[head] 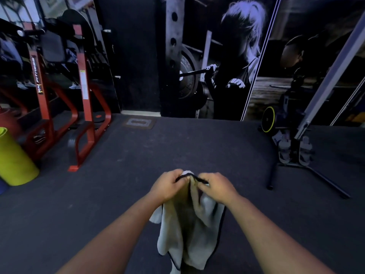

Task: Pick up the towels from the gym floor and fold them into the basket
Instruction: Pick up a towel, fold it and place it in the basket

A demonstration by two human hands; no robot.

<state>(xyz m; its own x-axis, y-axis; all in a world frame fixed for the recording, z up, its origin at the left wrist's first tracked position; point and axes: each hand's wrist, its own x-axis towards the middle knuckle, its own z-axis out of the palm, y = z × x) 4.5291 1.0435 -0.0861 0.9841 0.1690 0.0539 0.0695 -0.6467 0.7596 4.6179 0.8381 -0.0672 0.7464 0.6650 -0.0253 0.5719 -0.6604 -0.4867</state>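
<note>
A white towel with a thin black border hangs in front of me above the dark gym floor. My left hand grips its top edge on the left. Close beside it, my right hand pinches the same black-edged top edge. The two hands are close together, so the cloth droops in loose folds below them. No basket is in view.
A red exercise machine frame stands at the left with a yellow-green rolled mat beside it. At the right stands a black and grey machine with a floor bar. A small grey mat lies by the wall mural.
</note>
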